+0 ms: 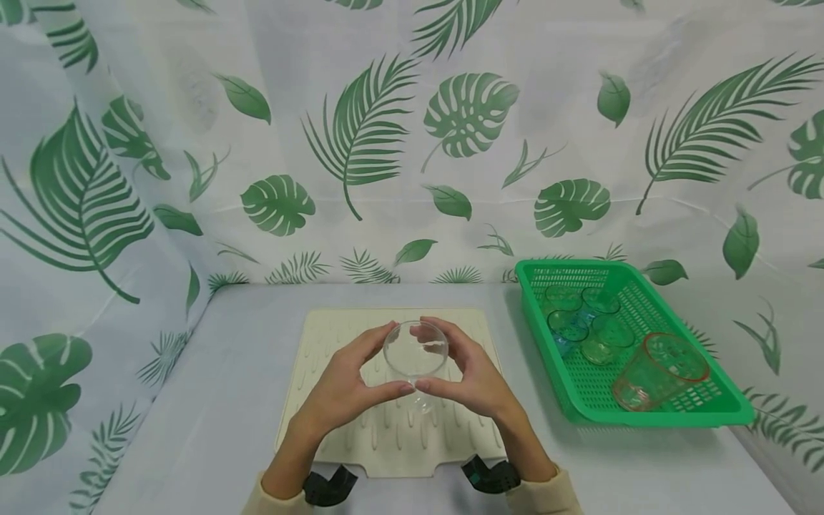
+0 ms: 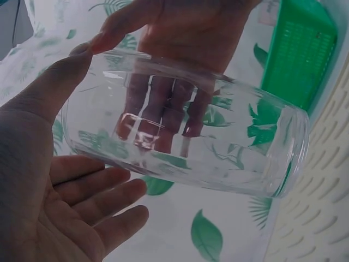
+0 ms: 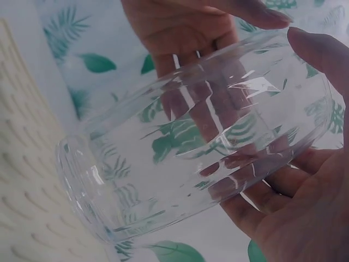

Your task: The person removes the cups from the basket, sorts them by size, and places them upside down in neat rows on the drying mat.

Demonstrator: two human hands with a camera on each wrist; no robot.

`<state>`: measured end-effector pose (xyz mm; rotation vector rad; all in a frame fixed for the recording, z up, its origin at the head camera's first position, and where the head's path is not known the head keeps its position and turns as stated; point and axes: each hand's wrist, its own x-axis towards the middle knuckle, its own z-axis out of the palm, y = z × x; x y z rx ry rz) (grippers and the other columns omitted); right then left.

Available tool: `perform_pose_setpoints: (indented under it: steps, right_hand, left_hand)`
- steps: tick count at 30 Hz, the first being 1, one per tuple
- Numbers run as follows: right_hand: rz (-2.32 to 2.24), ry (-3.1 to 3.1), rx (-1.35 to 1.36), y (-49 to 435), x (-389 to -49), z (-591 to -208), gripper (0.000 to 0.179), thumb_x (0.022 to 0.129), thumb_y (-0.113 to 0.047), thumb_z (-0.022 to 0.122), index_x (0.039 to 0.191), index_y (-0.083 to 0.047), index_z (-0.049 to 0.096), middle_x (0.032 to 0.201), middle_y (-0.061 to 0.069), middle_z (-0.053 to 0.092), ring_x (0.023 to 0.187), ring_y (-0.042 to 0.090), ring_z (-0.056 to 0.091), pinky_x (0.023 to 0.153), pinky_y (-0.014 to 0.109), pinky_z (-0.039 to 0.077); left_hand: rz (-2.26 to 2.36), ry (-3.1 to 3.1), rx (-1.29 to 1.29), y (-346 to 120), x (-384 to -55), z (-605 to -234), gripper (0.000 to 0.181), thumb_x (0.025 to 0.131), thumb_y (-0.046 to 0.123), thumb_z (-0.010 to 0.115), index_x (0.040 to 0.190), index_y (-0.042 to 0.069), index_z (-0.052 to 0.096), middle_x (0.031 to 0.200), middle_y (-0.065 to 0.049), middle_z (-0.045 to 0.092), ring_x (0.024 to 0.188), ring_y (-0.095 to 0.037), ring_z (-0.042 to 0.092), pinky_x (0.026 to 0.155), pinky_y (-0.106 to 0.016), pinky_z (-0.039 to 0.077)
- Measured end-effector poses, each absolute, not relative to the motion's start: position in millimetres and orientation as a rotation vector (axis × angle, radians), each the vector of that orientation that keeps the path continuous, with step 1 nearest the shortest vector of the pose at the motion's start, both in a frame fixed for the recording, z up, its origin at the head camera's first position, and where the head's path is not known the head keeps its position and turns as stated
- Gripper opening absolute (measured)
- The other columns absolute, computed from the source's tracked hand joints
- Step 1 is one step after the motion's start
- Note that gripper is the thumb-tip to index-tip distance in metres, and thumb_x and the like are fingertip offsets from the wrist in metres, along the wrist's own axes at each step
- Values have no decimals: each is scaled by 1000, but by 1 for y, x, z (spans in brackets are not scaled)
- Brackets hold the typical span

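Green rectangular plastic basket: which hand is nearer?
Right. The right hand is between the green basket and the clear round glass; the left hand is beyond the glass.

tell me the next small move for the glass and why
Probably lower the clear glass straight down onto the beige mat: the left hand and right hand hold it from both sides, its rim faces up, and its base seems to be above the mat's ridged surface.
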<state>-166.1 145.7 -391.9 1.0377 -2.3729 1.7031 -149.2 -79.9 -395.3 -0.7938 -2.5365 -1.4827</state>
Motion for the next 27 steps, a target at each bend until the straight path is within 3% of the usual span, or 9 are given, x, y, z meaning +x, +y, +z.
perform_pose_setpoints:
  steps: [16, 20, 27]
  right_hand:
    - [1817, -2332, 1205, 145, -168, -395, 76, 79, -5, 71, 144, -18, 34, 138, 12, 51, 123, 32, 51, 104, 33, 45]
    - [1869, -2318, 1234, 144, -170, -395, 76, 79, -4, 73, 144, -17, 36, 138, 15, 45, 121, 38, 50, 103, 33, 46]
    - [1891, -2256, 1320, 143, -172, -397, 78, 78, -16, 77, 143, -8, 35, 131, 16, 44, 119, 38, 51, 102, 37, 47]
  left_hand:
    - [-1460, -2463, -837, -82, -150, -396, 75, 75, 44, 76, 139, 32, 40, 132, 15, 51, 122, -11, 52, 93, -41, 52]
    - [-1480, -2433, -865, -82, -151, -395, 75, 73, 42, 78, 138, 29, 43, 127, 9, 54, 117, -14, 54, 90, -40, 53]
    - [-1476, -2425, -882, -82, -150, -395, 76, 72, 42, 79, 138, 27, 44, 127, 8, 54, 115, -14, 54, 88, -38, 52]
